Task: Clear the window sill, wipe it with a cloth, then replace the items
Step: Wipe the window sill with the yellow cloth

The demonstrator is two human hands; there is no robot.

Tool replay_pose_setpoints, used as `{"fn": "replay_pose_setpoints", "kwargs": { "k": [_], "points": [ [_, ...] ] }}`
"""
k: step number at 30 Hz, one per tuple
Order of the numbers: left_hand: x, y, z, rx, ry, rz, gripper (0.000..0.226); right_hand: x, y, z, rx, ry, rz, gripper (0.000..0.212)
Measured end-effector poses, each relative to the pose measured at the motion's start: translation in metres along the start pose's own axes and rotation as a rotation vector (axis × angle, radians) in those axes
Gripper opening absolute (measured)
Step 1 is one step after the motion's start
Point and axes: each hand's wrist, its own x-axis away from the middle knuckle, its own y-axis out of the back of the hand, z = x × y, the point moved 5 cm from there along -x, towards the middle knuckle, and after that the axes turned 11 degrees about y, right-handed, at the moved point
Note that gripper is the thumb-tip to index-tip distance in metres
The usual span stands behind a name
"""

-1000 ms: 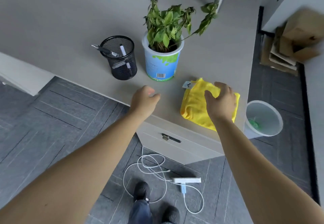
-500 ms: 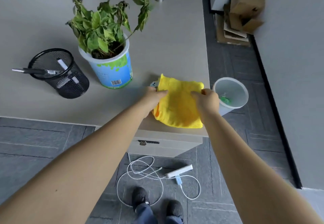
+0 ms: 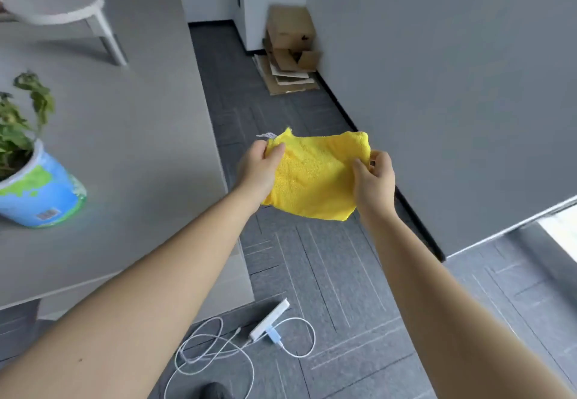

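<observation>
A folded yellow cloth hangs in the air over the grey carpet, to the right of the desk. My left hand pinches its left upper corner, where a small white label sticks out. My right hand grips its right edge. A potted green plant in a blue and green pot stands on the grey desk at the far left. A bright strip at the right edge may be the window sill; only its corner shows.
A white power strip with looped white cables lies on the carpet below my arms. Cardboard boxes are stacked against the wall at the back. A round white stand sits on the far desk. A grey wall runs along the right.
Both hands have lifted the yellow cloth off the desk and carried it right, over the floor. The view has swung right, so the pen holder and the bin have left the frame.
</observation>
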Motion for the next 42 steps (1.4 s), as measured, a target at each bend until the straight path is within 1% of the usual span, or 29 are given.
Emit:
{"fn": "replay_pose_setpoints", "kwargs": {
  "k": [2, 4, 5, 7, 9, 12, 15, 18, 21, 25, 28, 30, 35, 38, 42],
  "points": [
    [0.02, -0.059, -0.012, -0.047, -0.042, 0.047, 0.036, -0.005, 0.063, -0.012, 0.016, -0.003, -0.068, 0.005],
    [0.042, -0.12, -0.021, -0.041, -0.061, 0.112, 0.033, -0.009, 0.128, -0.023, 0.025, 0.005, -0.13, 0.005],
    [0.054, -0.152, -0.025, -0.032, -0.065, 0.154, 0.03, -0.011, 0.161, -0.029, 0.024, 0.008, -0.161, 0.007],
    [0.078, -0.213, -0.032, -0.018, -0.076, 0.227, 0.026, -0.013, 0.226, -0.041, 0.028, 0.01, -0.238, 0.017],
    [0.102, -0.27, -0.041, -0.029, -0.106, 0.28, 0.028, -0.015, 0.286, -0.054, 0.034, 0.008, -0.316, 0.021],
    [0.138, -0.345, -0.051, -0.076, -0.159, 0.363, 0.029, -0.014, 0.363, -0.075, 0.019, -0.024, -0.421, 0.018],
    [0.163, -0.409, -0.057, -0.132, -0.184, 0.46, 0.019, -0.009, 0.424, -0.097, -0.011, -0.064, -0.513, 0.012],
    [0.177, -0.473, -0.056, -0.182, -0.191, 0.566, 0.008, -0.005, 0.478, -0.123, -0.033, -0.104, -0.606, 0.014],
    [0.188, -0.534, -0.054, -0.257, -0.19, 0.656, 0.008, -0.01, 0.526, -0.149, -0.035, -0.13, -0.69, 0.009],
    [0.19, -0.622, -0.057, -0.327, -0.195, 0.755, 0.006, -0.032, 0.585, -0.183, -0.028, -0.185, -0.793, 0.014],
    [0.185, -0.696, -0.065, -0.355, -0.2, 0.821, 0.006, -0.06, 0.631, -0.21, -0.021, -0.233, -0.854, 0.009],
    [0.182, -0.73, -0.069, -0.39, -0.2, 0.851, 0.007, -0.076, 0.653, -0.223, -0.039, -0.259, -0.869, 0.009],
    [0.179, -0.84, -0.082, -0.468, -0.191, 0.953, 0.015, -0.122, 0.725, -0.259, -0.041, -0.327, -0.966, 0.008],
    [0.176, -0.893, -0.082, -0.505, -0.17, 0.974, 0.02, -0.145, 0.758, -0.285, -0.041, -0.377, -0.996, 0.011],
    [0.165, -0.963, -0.073, -0.536, -0.147, 0.989, 0.011, -0.179, 0.799, -0.324, -0.054, -0.414, -1.011, 0.014]
  ]
}}
